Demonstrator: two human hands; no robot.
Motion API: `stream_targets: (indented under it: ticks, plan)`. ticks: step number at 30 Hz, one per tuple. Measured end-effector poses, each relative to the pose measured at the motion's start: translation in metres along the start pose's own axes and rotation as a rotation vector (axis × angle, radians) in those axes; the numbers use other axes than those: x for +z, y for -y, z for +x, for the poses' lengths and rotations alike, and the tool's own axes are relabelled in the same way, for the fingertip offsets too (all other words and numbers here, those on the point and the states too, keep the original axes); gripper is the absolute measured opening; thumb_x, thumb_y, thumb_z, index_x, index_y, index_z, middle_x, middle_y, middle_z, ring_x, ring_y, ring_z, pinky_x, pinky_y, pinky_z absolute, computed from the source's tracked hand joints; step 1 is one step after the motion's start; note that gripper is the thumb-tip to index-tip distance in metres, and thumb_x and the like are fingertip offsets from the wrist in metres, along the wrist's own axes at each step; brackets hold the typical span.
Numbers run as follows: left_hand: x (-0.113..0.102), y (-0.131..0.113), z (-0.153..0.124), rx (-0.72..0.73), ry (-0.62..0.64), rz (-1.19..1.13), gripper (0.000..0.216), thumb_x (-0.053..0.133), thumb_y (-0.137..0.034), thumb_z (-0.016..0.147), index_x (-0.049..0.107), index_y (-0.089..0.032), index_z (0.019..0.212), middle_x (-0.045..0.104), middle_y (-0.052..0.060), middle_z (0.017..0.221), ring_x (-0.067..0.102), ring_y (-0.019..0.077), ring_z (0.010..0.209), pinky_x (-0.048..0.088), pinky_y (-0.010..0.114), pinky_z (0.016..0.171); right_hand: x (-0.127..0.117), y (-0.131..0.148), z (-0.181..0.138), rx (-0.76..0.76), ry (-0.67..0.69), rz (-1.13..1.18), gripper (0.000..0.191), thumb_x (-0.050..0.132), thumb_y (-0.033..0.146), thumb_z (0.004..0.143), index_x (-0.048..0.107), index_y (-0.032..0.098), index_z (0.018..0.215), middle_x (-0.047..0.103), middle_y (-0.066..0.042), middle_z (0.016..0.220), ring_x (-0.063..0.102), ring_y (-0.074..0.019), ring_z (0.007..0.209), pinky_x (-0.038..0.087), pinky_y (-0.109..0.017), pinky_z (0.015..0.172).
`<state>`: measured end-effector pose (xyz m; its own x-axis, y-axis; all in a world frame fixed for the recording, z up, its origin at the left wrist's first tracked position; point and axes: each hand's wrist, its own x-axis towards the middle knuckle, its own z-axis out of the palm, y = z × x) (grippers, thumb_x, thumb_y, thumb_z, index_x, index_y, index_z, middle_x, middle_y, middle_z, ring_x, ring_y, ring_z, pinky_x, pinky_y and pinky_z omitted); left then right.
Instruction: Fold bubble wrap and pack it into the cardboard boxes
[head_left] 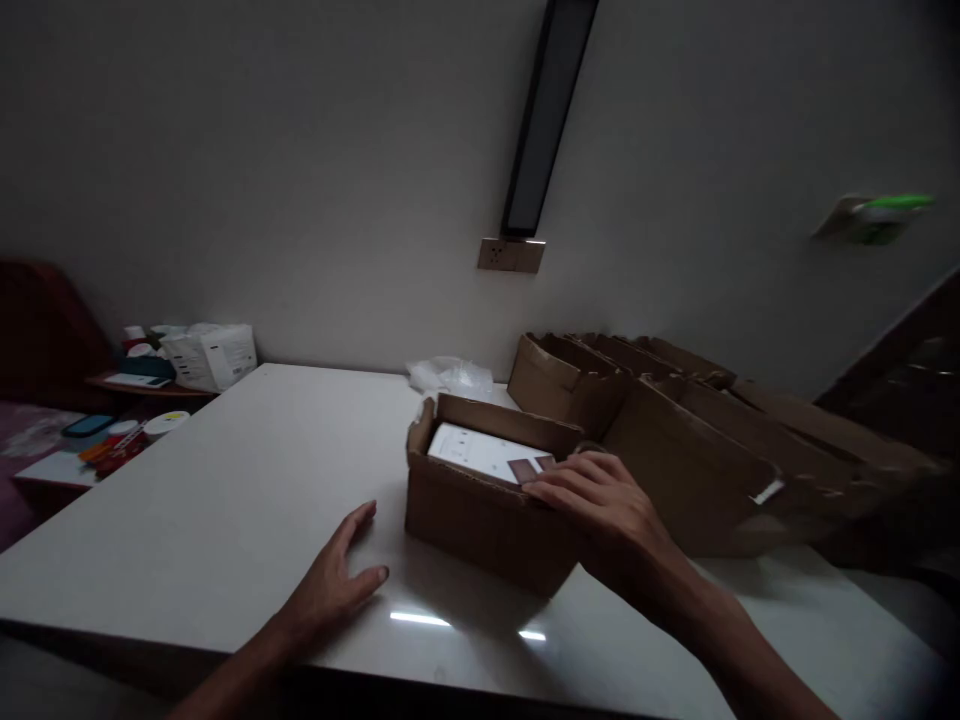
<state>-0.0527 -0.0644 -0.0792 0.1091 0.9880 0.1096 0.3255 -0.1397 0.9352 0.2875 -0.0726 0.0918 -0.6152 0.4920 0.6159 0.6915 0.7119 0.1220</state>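
A small open cardboard box (480, 535) stands on the white table in front of me. Inside it lies a white carton (480, 450) with dark squares printed near its right end. My right hand (600, 495) grips the box at its right end, fingers bent over the rim and partly covering the carton's right end. To the left of the box, my left hand (337, 575) hovers close to the tabletop, thumb and fingers apart, holding nothing and not touching the box.
Several larger open cardboard boxes (675, 460) stand together at the right. Crumpled clear plastic (450, 376) lies by the wall. The white table (225, 510) has its front edge near me. Low shelves at the left hold tubs and packets (135, 440).
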Motion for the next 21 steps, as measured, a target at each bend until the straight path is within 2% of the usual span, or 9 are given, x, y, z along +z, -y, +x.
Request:
stream_targets:
  ticks: [3, 5, 6, 7, 9, 12, 16, 21]
  plan:
    - [-0.003, -0.003, -0.023, -0.022, -0.027, -0.019, 0.087, 0.07, -0.031, 0.07, 0.039, -0.022, 0.15, 0.04, 0.016, 0.157, 0.04, 0.0352, 0.144, 0.032, 0.056, 0.118, 0.006, 0.006, -0.015, 0.111, -0.234, 0.016, 0.041, 0.069, 0.032, 0.088, 0.06, 0.032, 0.128, 0.068, -0.009, 0.124, 0.063, -0.0281, 0.113, 0.046, -0.046, 0.096]
    - [-0.005, -0.003, -0.026, -0.026, -0.062, -0.021, 0.089, 0.07, -0.03, 0.069, 0.037, -0.022, 0.152, 0.038, 0.016, 0.158, 0.039, 0.0358, 0.145, 0.033, 0.056, 0.118, 0.016, 0.004, -0.036, 0.279, -0.347, 0.074, 0.048, 0.068, 0.032, 0.087, 0.056, 0.033, 0.134, 0.063, -0.01, 0.13, 0.061, -0.0304, 0.117, 0.048, -0.048, 0.097]
    - [-0.004, -0.003, -0.025, -0.029, -0.074, -0.018, 0.09, 0.07, -0.029, 0.069, 0.035, -0.023, 0.152, 0.037, 0.015, 0.159, 0.038, 0.0358, 0.145, 0.033, 0.056, 0.118, 0.025, 0.003, -0.048, 0.359, -0.357, 0.121, 0.048, 0.067, 0.032, 0.088, 0.055, 0.033, 0.135, 0.063, -0.01, 0.13, 0.062, -0.03, 0.116, 0.05, -0.048, 0.097]
    - [-0.003, -0.004, -0.022, -0.031, -0.078, -0.013, 0.091, 0.069, -0.028, 0.069, 0.034, -0.023, 0.153, 0.036, 0.015, 0.159, 0.037, 0.0358, 0.145, 0.032, 0.056, 0.119, 0.036, 0.003, -0.059, 0.43, -0.327, 0.178, 0.049, 0.065, 0.033, 0.088, 0.054, 0.032, 0.136, 0.064, -0.009, 0.129, 0.064, -0.0293, 0.113, 0.052, -0.046, 0.095]
    - [0.002, -0.005, -0.013, -0.028, -0.075, 0.002, 0.092, 0.069, -0.025, 0.069, 0.032, -0.023, 0.153, 0.036, 0.015, 0.159, 0.037, 0.0348, 0.146, 0.031, 0.056, 0.12, 0.062, 0.004, -0.076, 0.536, -0.172, 0.314, 0.05, 0.064, 0.039, 0.088, 0.053, 0.029, 0.136, 0.066, -0.01, 0.126, 0.067, -0.0288, 0.107, 0.056, -0.044, 0.089]
    - [0.011, -0.004, 0.007, 0.004, -0.063, -0.031, 0.088, 0.071, -0.03, 0.07, 0.034, -0.021, 0.15, 0.046, 0.016, 0.152, 0.046, 0.0336, 0.14, 0.036, 0.053, 0.118, 0.102, 0.01, -0.081, 0.67, 0.054, 0.538, 0.049, 0.062, 0.044, 0.086, 0.058, 0.022, 0.13, 0.069, -0.013, 0.121, 0.067, -0.0313, 0.106, 0.057, -0.045, 0.086]
    - [0.012, 0.002, 0.044, -0.001, -0.157, -0.158, 0.083, 0.077, -0.043, 0.064, 0.045, -0.017, 0.136, 0.064, 0.017, 0.131, 0.062, 0.036, 0.121, 0.054, 0.05, 0.102, 0.138, 0.008, -0.049, 0.747, 0.128, 0.747, 0.048, 0.061, 0.037, 0.084, 0.057, 0.02, 0.129, 0.067, -0.012, 0.124, 0.064, -0.0301, 0.11, 0.053, -0.046, 0.094]
    - [-0.01, 0.007, 0.09, -0.025, -0.313, -0.083, 0.076, 0.08, -0.041, 0.06, 0.05, -0.018, 0.125, 0.069, 0.013, 0.121, 0.065, 0.0329, 0.115, 0.057, 0.047, 0.098, 0.174, -0.013, 0.005, 0.705, 0.157, 0.8, 0.05, 0.058, 0.031, 0.086, 0.052, 0.021, 0.134, 0.067, -0.008, 0.125, 0.062, -0.0275, 0.111, 0.051, -0.043, 0.094]
